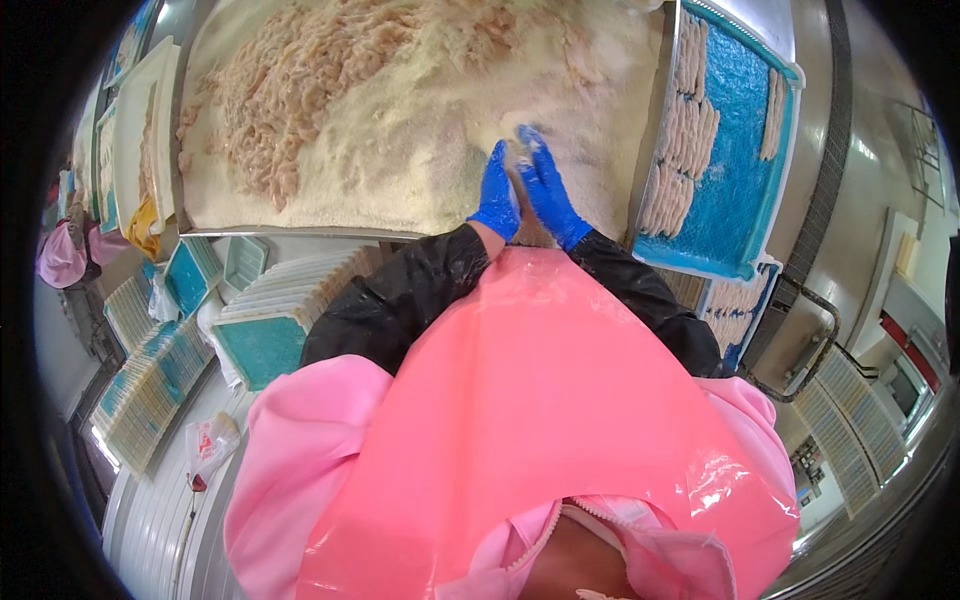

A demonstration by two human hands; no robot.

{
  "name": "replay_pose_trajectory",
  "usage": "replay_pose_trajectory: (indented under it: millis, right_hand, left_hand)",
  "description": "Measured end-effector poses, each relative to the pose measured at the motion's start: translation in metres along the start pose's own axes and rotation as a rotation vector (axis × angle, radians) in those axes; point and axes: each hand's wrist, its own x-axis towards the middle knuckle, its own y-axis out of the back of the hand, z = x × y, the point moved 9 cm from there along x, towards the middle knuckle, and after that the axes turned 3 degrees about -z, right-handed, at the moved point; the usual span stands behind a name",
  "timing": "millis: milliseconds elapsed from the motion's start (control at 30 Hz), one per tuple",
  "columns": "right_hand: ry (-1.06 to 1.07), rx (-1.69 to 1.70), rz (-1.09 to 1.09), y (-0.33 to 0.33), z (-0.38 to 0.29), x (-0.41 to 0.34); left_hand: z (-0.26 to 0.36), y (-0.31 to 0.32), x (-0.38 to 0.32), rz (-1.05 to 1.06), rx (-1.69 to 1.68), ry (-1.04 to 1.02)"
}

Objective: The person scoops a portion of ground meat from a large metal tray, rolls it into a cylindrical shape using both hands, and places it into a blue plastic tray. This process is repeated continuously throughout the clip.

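My left hand [497, 195] and my right hand [549, 184], both in blue gloves, face each other over a wide metal-edged table near its front edge. A pale crumb or powder coating [397, 172] covers much of the table, and some sticks to my right fingers. Something pale and crumb-covered shows in the narrow gap between my fingers; whether it is a piece of meat held there is unclear. To the upper left lies a large heap of raw meat strips [277, 97]. A blue-lined tray [731, 180] at the right holds rows of coated meat strips [684, 131].
Beneath that tray stands another tray of strips [735, 311]. At lower left are stacked trays [262, 345], more stacks [154, 382] and a plastic bag [212, 442]. A person in pink [66, 255] is at far left. A metal rail [825, 330] curves at right.
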Motion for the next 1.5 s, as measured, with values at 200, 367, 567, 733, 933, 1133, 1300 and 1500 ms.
replay_pose_trajectory:
  millis: [200,367,567,733,933,1133,1300,1500]
  right_hand:
    - [0.142,-0.61,0.261,0.084,0.022,0.012]
    - [0.014,-0.312,0.136,0.048,0.035,-0.001]
    - [0.141,-0.471,-0.067,-0.005,-0.006,-0.001]
    - [0.117,-0.294,-0.035,-0.003,0.008,0.001]
    - [0.014,-0.554,0.093,0.047,0.019,-0.004]
    - [-0.4,0.321,0.041,0.066,0.029,-0.022]
    - [-0.688,0.627,0.146,0.177,-0.004,-0.043]
    - [-0.338,-0.042,0.394,0.356,0.027,-0.001]
  left_hand:
    - [0.05,-0.001,-0.018,0.094,0.051,-0.07]
    - [0.011,0.007,-0.009,0.03,-0.028,0.0]
    - [-0.034,-0.015,0.003,-0.262,-0.289,0.238]
    - [-0.027,-0.086,-0.042,-0.371,-0.125,0.45]
    - [-0.019,-0.061,-0.032,-0.399,-0.381,0.418]
    - [-0.011,-0.09,-0.051,-0.262,0.131,0.414]
    - [-0.03,-0.021,0.011,-0.216,0.219,0.465]
    - [-0.026,-0.01,0.03,-0.054,0.442,0.47]
